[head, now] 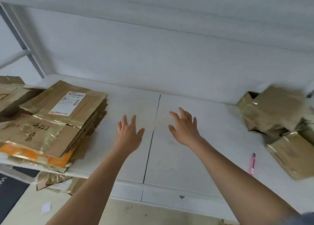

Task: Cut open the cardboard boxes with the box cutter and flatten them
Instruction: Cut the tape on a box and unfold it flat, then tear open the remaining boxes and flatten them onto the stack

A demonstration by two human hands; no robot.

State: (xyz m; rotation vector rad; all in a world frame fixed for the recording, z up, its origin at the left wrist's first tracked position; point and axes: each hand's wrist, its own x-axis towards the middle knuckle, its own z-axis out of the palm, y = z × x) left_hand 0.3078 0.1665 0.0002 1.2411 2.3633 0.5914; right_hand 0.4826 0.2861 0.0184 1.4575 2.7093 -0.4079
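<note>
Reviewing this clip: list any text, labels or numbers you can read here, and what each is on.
"4222", handwritten in black marker on the flattened cardboard stack; the marks below it are not legible.
Shipping label on the top sheet of that stack: printed lines and barcodes, too blurred to read.
White marks on the dark panel at lower left: unreadable.
Pink box cutter and boxes at right: no readable text.

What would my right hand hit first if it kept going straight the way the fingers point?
Probably nothing on the table. The right hand points up and slightly left over bare white table, so the wall behind looks first. The taped boxes lie off to its right, though depth is unclear.
</note>
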